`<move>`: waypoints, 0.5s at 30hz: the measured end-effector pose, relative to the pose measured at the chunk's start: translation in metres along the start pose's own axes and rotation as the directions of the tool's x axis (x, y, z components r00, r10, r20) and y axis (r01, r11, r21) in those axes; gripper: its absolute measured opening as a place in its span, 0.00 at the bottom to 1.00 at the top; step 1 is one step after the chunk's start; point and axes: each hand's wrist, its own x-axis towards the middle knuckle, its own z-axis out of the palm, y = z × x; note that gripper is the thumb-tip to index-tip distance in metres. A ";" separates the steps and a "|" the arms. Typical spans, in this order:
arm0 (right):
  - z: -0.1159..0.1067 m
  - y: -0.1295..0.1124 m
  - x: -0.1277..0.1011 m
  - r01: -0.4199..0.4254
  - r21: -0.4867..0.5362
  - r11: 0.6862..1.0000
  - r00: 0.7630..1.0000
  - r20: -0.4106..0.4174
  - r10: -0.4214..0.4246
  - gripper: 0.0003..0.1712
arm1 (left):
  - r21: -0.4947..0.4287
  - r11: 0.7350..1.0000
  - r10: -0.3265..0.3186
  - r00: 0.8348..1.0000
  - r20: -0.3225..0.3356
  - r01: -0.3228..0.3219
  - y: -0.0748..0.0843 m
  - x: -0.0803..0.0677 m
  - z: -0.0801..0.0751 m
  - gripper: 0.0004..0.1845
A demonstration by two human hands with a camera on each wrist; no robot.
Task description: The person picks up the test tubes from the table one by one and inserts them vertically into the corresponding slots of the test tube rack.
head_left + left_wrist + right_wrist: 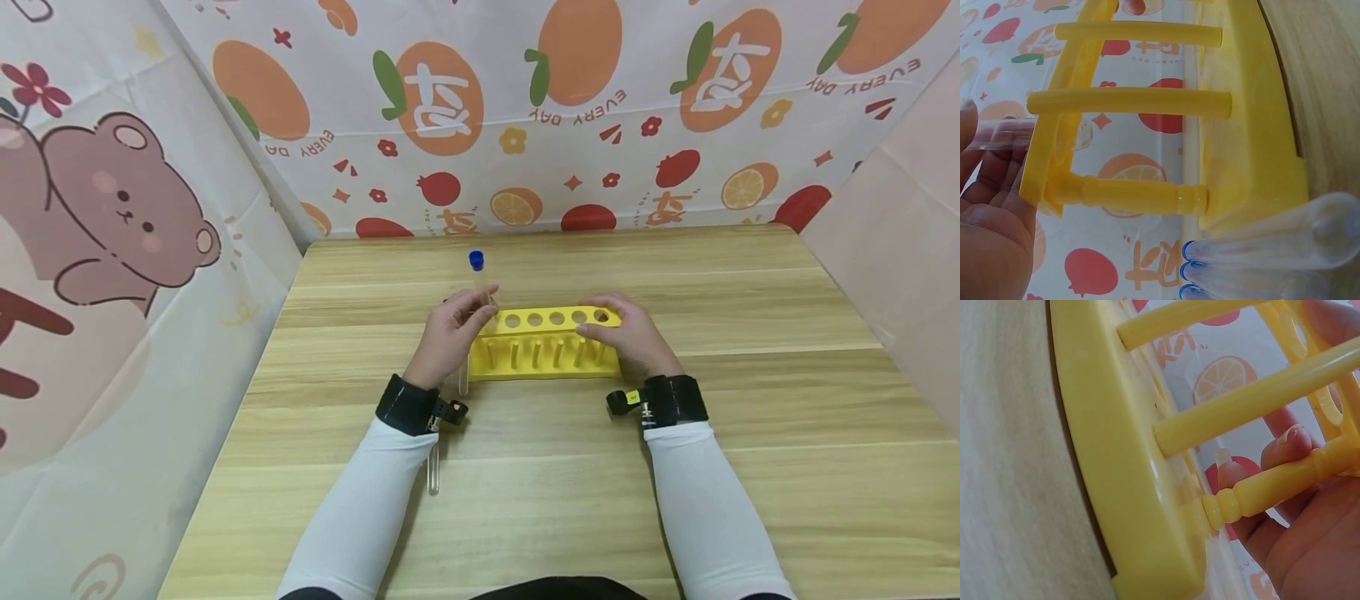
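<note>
A yellow test tube rack (543, 372) stands upright on the table. My left hand (452, 331) pinches a clear test tube with a blue cap (477, 262) over the rack's left end. In the left wrist view, the rounded bottom of this test tube (1087, 134) pokes just through the rack's top plate, well above the base. My right hand (632, 335) grips the rack's right end, thumb in front. Seen from the right wrist, its fingers (1291, 444) curl behind the end post (1279, 487). The rack's other holes show no tubes.
Several more clear test tubes (1260, 240) with blue caps lie on the table just left of the rack, partly hidden by my left hand and forearm. One tube's rounded end (433, 479) shows beside the left sleeve. A fruit-print curtain (570, 150) hangs behind the wooden table (540, 508).
</note>
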 end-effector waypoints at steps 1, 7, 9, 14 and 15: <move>0.000 0.000 0.000 -0.001 0.001 1.000 1.000 0.000 0.001 0.36 | -0.007 1.000 0.003 1.000 0.003 -0.003 0.000 0.000 0.000 0.18; 0.000 -0.001 0.000 -0.006 0.000 1.000 1.000 -0.003 0.006 0.36 | -0.068 0.997 0.047 0.999 0.005 -0.046 0.000 0.002 0.000 0.20; 0.000 -0.001 0.000 0.000 -0.002 1.000 1.000 -0.004 0.000 0.36 | -0.079 0.995 0.059 0.998 -0.001 -0.059 -0.001 0.002 0.000 0.19; 0.000 -0.002 0.000 0.004 -0.001 1.000 1.000 -0.012 -0.004 0.35 | -0.086 0.995 0.055 0.999 -0.001 -0.055 -0.002 0.002 0.000 0.17; 0.000 -0.002 0.000 0.004 0.002 1.000 1.000 -0.013 -0.004 0.35 | -0.086 0.995 0.049 0.999 0.002 -0.049 -0.002 0.002 0.000 0.16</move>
